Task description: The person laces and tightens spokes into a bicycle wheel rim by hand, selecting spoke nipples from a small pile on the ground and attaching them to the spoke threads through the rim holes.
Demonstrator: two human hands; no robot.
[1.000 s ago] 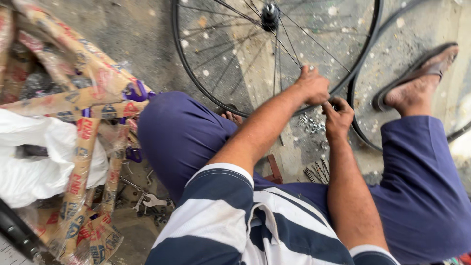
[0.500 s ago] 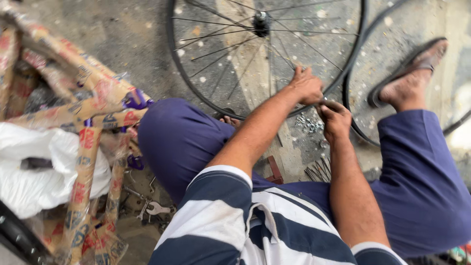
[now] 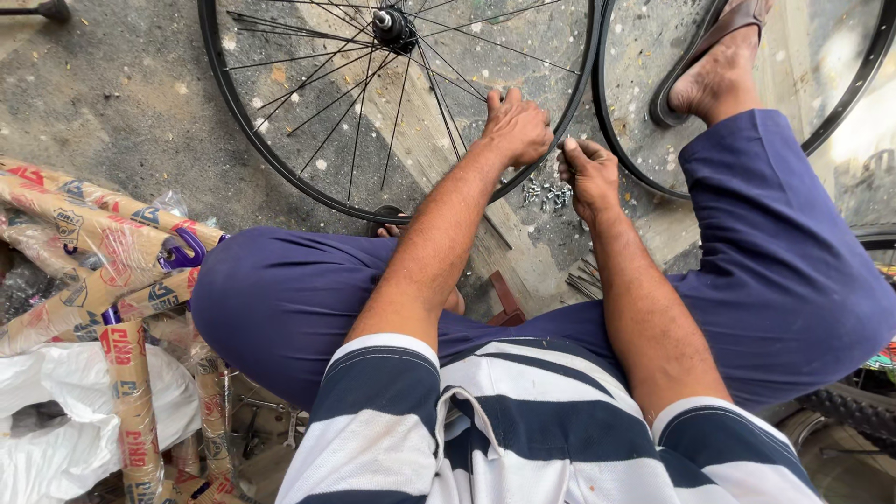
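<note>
The left hand [image 3: 518, 126] gripped the rim of the spoked bicycle wheel [image 3: 392, 103]; the right hand [image 3: 588, 173] pinched something too small to identify. Small metal nipples [image 3: 546, 194] lay beside it on the floor, and a second rim [image 3: 616, 140] was cut off.

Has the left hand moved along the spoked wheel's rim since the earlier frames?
No. The left hand stays on the spoked wheel rim, beside the same spokes; only the camera shifts.

The wheel rim [image 3: 280, 168] is black with thin silver spokes [image 3: 355, 121], the trousers [image 3: 280, 308] are dark blue, the shirt [image 3: 523, 429] has navy and white stripes, the frame wrapping [image 3: 84, 233] is brown with red and blue prints, and the small nipples [image 3: 546, 194] are silver.
</note>
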